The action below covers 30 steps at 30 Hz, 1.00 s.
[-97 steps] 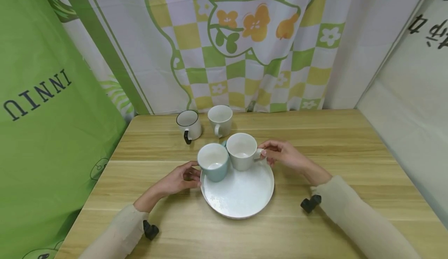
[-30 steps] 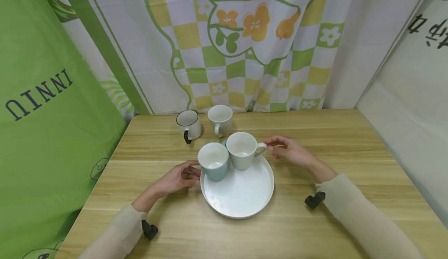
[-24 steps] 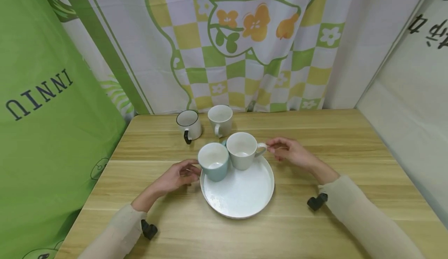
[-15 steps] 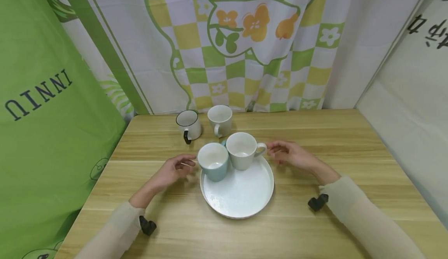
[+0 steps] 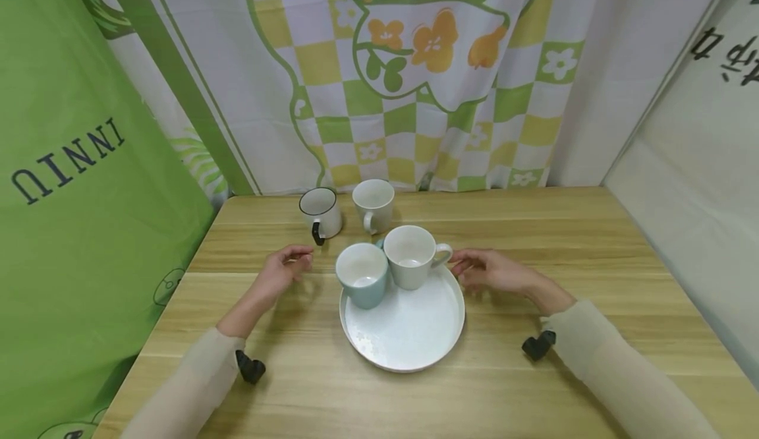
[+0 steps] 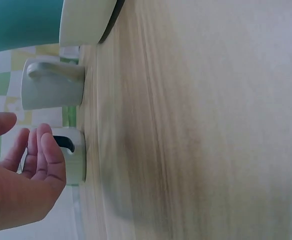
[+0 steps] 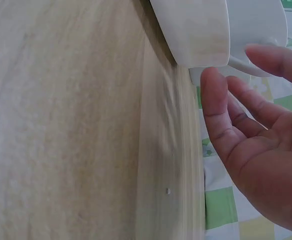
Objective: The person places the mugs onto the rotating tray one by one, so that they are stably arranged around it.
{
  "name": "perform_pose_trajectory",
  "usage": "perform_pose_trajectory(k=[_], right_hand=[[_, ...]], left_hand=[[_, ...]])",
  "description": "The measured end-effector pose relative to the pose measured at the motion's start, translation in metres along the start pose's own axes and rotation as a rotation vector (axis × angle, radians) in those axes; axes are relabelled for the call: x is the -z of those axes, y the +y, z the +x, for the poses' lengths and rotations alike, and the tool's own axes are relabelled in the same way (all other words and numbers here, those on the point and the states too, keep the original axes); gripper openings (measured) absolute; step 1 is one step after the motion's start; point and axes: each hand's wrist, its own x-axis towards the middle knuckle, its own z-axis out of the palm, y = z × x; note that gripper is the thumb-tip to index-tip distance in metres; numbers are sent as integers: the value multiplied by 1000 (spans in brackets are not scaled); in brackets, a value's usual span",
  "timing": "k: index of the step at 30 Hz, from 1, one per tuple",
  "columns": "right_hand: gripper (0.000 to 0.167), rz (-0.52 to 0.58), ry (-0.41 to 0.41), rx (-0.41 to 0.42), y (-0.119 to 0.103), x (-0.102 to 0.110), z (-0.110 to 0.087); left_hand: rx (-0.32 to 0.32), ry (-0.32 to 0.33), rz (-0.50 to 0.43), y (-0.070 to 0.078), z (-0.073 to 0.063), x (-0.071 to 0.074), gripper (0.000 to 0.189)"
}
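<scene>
On a round white tray [image 5: 409, 333] stand two mugs side by side: a light teal mug [image 5: 366, 294] at the left and a white mug [image 5: 409, 271] with its handle to the right. My left hand [image 5: 277, 277], fingers loosely bent, hovers left of the tray and holds nothing. In front of it stands a white mug with a black rim and black handle [image 5: 323, 221]. My right hand [image 5: 495, 272] is beside the tray's right edge, fingertips close to the white mug's handle, nothing gripped. In the right wrist view its thumb and fingers are apart.
Another white mug [image 5: 373, 205] stands behind the tray, beside the black-rimmed one. The wooden table [image 5: 534, 386] meets a patterned curtain [image 5: 427, 129] at the back. A green cloth [image 5: 89, 261] hangs at the left and a white one [image 5: 700, 182] at the right.
My right hand has let go of the white mug's handle and dropped slightly beside it. My left hand has moved away from the teal mug and tray, left and toward the black-rimmed mug.
</scene>
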Motion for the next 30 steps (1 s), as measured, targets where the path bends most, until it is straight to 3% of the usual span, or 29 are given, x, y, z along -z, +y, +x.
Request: perform_pose_trajectory(k=[6, 30], right_hand=[[54, -6, -47, 25, 3, -2, 1], [64, -33, -59, -20, -4, -8, -8]], left_hand=[[10, 45, 9, 0, 8, 5, 40], [-7, 94, -48, 3, 29, 4, 41]])
